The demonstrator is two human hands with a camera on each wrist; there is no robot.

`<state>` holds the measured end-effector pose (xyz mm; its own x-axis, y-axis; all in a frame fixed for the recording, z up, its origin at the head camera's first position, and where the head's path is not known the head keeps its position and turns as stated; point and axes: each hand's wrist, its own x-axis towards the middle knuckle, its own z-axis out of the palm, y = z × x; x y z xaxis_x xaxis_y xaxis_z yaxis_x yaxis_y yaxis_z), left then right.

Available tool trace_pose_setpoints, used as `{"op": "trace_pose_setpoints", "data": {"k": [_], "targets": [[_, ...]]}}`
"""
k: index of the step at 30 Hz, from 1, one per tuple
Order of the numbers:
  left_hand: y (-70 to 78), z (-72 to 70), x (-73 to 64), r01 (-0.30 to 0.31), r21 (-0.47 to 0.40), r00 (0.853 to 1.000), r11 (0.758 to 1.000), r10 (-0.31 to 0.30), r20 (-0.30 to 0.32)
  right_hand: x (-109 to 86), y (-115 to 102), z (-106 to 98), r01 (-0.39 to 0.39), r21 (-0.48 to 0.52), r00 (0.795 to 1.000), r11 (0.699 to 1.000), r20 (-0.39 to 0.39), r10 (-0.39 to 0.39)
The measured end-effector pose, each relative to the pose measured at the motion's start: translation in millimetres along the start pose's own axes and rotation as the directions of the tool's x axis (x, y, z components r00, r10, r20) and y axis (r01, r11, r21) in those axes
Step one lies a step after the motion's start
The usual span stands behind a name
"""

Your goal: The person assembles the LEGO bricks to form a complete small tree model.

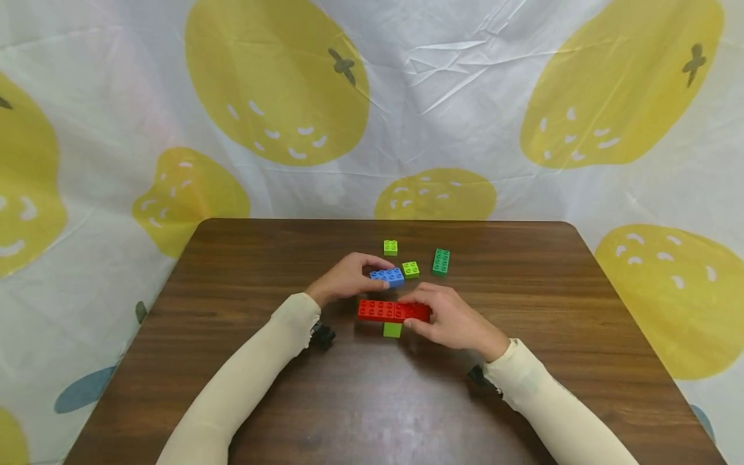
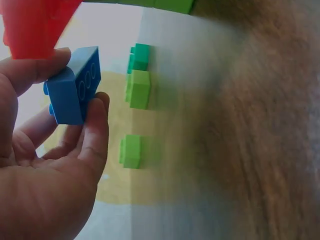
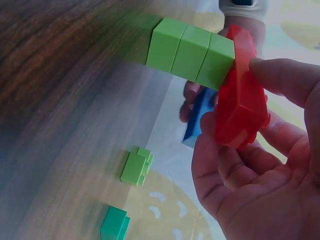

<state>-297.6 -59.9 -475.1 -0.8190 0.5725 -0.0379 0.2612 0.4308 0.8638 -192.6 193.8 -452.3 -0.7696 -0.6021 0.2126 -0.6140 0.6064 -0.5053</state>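
Observation:
My left hand (image 1: 347, 278) pinches a blue brick (image 1: 387, 277) between thumb and fingertips. In the left wrist view the blue brick (image 2: 75, 87) is held up off the table, its hollow underside tubes showing. My right hand (image 1: 446, 316) grips the right end of a long red piece (image 1: 376, 310), which looks like bricks set end to end. Under the red bricks (image 3: 242, 107) stands an upright column of several light green bricks (image 3: 190, 52). From the head only a small part of the column (image 1: 392, 330) shows below the red.
Beyond my hands lie two small light green bricks, one nearer (image 1: 411, 269) and one farther (image 1: 391, 247). A longer dark green brick (image 1: 441, 261) lies to their right. The brown wooden table (image 1: 261, 413) ends at a fruit-patterned cloth (image 1: 447, 116).

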Motion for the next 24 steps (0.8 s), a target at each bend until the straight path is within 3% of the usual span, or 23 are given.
{"op": "trace_pose_setpoints", "data": {"k": [13, 24], "targets": [[19.6, -8.8, -29.5, -0.082, 0.021, 0.996, 0.996, 0.083, -0.018, 1.2, 2, 0, -0.016, 0.016, 1.0, 1.0, -0.01, 0.016], [26.4, -10.3, -54.1, -0.113, 0.026, 0.993, 0.993, 0.114, -0.017, 2.9, 5, -1, -0.056, 0.023, 0.998, 0.998, 0.025, 0.056]]}}
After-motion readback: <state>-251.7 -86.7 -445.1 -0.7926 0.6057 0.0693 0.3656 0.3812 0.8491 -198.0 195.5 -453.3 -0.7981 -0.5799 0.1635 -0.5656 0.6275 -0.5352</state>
